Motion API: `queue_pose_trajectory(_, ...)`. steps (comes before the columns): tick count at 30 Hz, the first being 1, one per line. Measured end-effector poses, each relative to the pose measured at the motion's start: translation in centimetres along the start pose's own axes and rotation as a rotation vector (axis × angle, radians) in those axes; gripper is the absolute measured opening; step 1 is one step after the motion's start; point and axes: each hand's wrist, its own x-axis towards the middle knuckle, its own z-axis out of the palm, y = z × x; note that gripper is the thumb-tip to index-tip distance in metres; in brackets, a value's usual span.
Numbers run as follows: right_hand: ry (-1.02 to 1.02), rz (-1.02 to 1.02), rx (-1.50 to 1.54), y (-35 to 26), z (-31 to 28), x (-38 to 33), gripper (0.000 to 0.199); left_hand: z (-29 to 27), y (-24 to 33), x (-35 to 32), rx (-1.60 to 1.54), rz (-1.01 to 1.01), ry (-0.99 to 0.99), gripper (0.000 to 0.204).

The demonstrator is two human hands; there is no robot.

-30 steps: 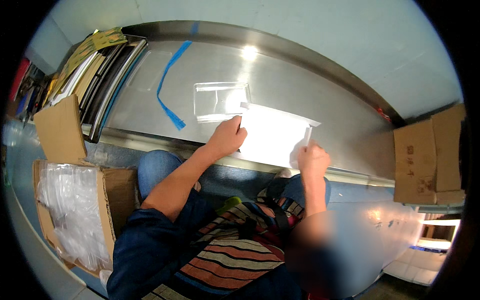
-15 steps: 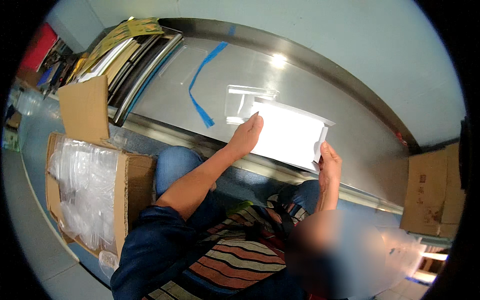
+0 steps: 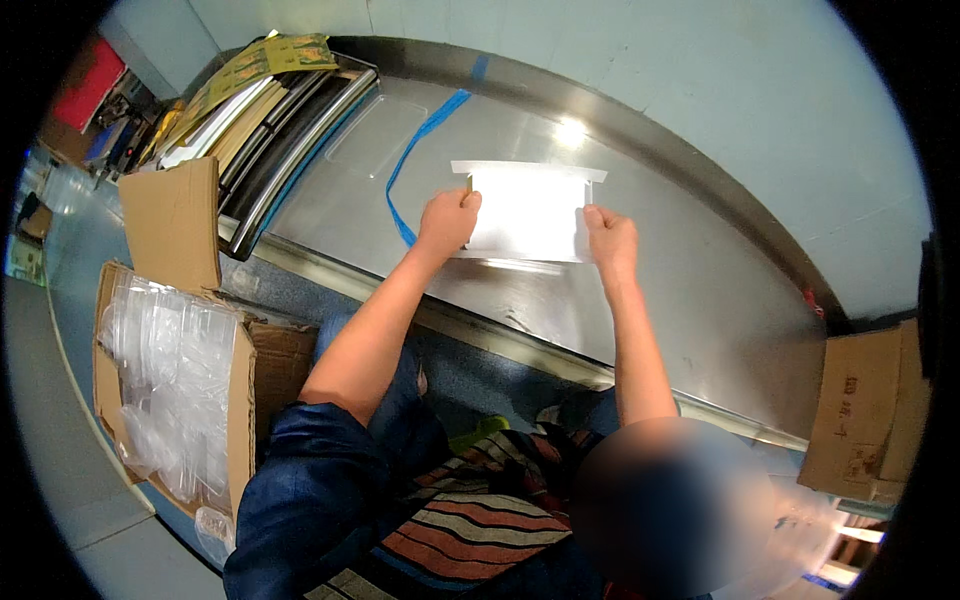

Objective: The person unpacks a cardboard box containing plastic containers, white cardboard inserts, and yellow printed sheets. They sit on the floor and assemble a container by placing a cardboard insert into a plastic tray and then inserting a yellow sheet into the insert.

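Note:
A white card box or sleeve (image 3: 528,212) with thin flaps along its far and near edges is held level just over the metal table. My left hand (image 3: 447,222) is closed on its left side, thumb on top. At its right side, my right hand (image 3: 612,243) grips it with the fingers curled in. Past the left hand lies a blue strap (image 3: 402,170) on the table. The clear plastic tray seen earlier on the table is now hidden behind the white card. Whether the card touches the tray, I cannot tell.
The metal table (image 3: 690,290) has a raised back edge. Stacked panels and sheets (image 3: 290,135) stand at its left end, near a faint clear plastic piece (image 3: 375,135). An open carton (image 3: 243,400) of clear plastic pieces (image 3: 175,370) is at my left; another carton (image 3: 860,400) sits at right.
Both hands have moved the white card away from me and leftward, and turned it square to me. It now covers the place where the clear tray lay.

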Motion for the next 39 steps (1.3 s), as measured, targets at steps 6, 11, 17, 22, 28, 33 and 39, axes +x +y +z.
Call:
queue_pose_trajectory(6, -0.043, 0.087, -0.111, 3.1, 2.1, 0.7, 0.028, 0.8, -0.1, 0.8, 0.025, -0.102, -0.037, 0.040)
queue_pose_trajectory(11, -0.078, 0.211, 0.082, 4.2, 2.3, 0.8, 0.029, 0.8, -0.9, 1.4, 0.094, -0.054, -0.012, 0.039)
queue_pose_trajectory(17, -0.060, 0.195, 0.132, 4.7, 2.8, 1.1, 0.030, 1.0, -2.2, 1.5, 0.246, 0.085, 0.156, 0.040)
queue_pose_trajectory(22, -0.095, 0.244, 0.187, 3.7, 2.5, 0.8, 0.024, -0.2, -1.9, 1.6, 0.186, -0.105, 0.028, 0.035)
queue_pose_trajectory(28, -0.125, 0.216, 0.266, 3.3, 3.1, -0.4, 0.029, 0.1, -2.8, 1.5, 0.202, 0.025, 0.108, 0.030)
queue_pose_trajectory(33, -0.115, 0.101, -0.001, 4.7, 3.5, -0.2, 0.025, -0.6, -2.1, 1.2, 0.080, -0.087, 0.010, 0.024)
queue_pose_trajectory(39, -0.043, 0.122, 0.014, 5.6, 2.7, -0.4, 0.026, -0.3, -1.9, 0.4, -0.056, -0.104, -0.110, 0.019)
